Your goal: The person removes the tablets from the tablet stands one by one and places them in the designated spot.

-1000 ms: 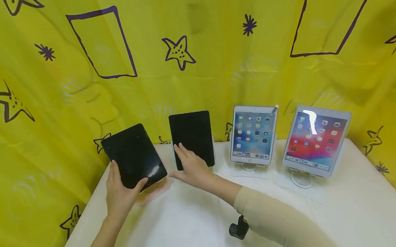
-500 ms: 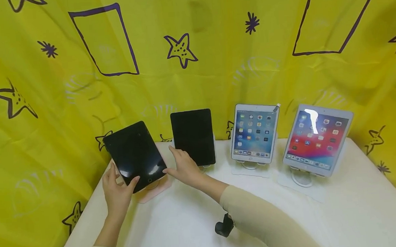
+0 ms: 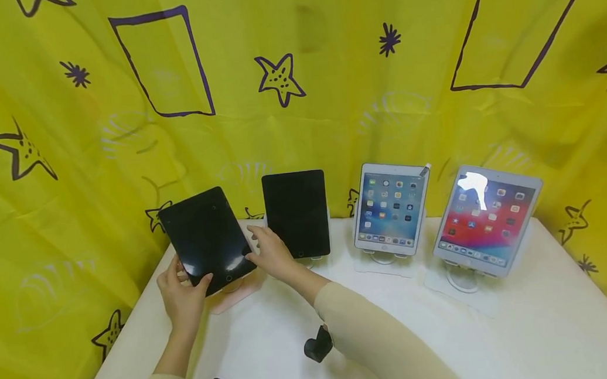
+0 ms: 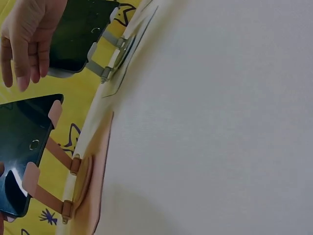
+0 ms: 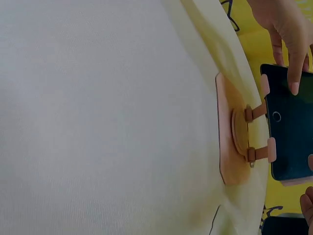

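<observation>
A black tablet [image 3: 208,240] leans on a pink stand [image 5: 230,137] at the left of the table. My left hand [image 3: 180,295] holds its lower left edge, thumb over the front and fingers at the side, some hidden behind. At its right edge is my right hand [image 3: 275,256], the thumb over the screen's border. The other right fingers are relaxed and look apart from the tablet in the left wrist view. A second black tablet [image 3: 297,213] stands just behind the right hand, on a pale stand [image 4: 117,61].
Two white-framed tablets with lit screens stand to the right: one blue [image 3: 389,207], one red and blue [image 3: 487,218]. A white cloth [image 3: 273,356] covers the table. Behind hangs a yellow curtain [image 3: 326,135] with drawn stars and frames.
My right hand has moved left from the second black tablet to the right edge of the leftmost one. My left hand stays at that tablet, its fingers slightly lower along the side.
</observation>
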Available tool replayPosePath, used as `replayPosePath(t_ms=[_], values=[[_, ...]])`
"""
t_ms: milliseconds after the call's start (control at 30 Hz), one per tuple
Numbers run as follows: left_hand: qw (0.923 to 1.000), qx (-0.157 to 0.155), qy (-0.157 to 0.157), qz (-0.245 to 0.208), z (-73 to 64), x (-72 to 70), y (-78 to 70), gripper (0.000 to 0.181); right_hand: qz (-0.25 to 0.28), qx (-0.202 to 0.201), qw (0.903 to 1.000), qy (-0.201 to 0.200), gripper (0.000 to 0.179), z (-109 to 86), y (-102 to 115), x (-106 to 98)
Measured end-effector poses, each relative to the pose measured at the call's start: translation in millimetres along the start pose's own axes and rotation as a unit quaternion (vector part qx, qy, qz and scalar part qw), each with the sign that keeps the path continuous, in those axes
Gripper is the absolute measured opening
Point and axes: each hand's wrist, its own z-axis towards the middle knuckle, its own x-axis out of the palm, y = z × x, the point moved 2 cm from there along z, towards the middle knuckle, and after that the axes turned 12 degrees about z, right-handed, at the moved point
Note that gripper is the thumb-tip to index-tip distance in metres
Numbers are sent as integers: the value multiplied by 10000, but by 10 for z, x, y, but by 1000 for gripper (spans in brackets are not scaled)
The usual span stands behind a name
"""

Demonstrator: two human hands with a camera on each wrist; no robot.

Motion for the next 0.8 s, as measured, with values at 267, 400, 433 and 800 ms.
replayPosePath(t_ms=[267, 400, 433, 800], values=[[9990, -182, 256, 312, 41, 2, -38, 67, 211, 264, 9994, -86, 60, 54, -17, 66], [9961, -200, 546, 667, 89, -17, -69, 66, 517, 407, 9978, -120, 62, 87, -2, 74], [9949, -218, 618, 764, 103, -21, -75, 66, 600, 443, 9972, -104, 62, 99, 1, 77], [9919, -231, 587, 1104, 111, -65, -90, 65, 1288, 482, 9893, 489, 64, 149, -27, 134]])
